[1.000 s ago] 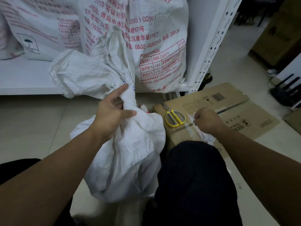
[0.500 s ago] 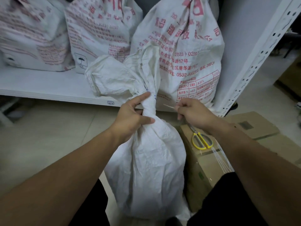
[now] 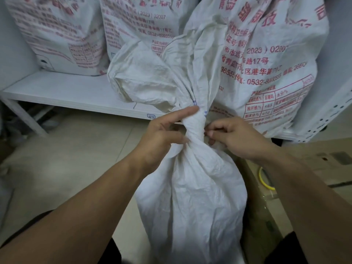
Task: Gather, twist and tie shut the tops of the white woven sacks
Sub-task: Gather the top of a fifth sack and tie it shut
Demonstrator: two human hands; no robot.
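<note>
sack: I have the white woven sack [image 3: 190,197] upright on the tiled floor [image 3: 76,149], low centre, between the two forearms.
neck: the twisted neck [image 3: 194,126] sits between the hands; the loose top [image 3: 152,77] flares above it, flopping left.
left hand: my left hand [image 3: 163,138] grips the neck, thumb and lower fingers wrapped round it, index finger stretched straight across the twist.
right hand: my right hand [image 3: 234,138] has curled fingertips touching the neck's right side; I can't tell if they pinch anything.
behind: three red-printed sacks [image 3: 266,63] stand on a white shelf [image 3: 66,92].
right side: cardboard box [image 3: 257,206] just beside the sack, blurred; on it a yellow loop handle [image 3: 263,180], partly hidden by the right forearm.
</note>
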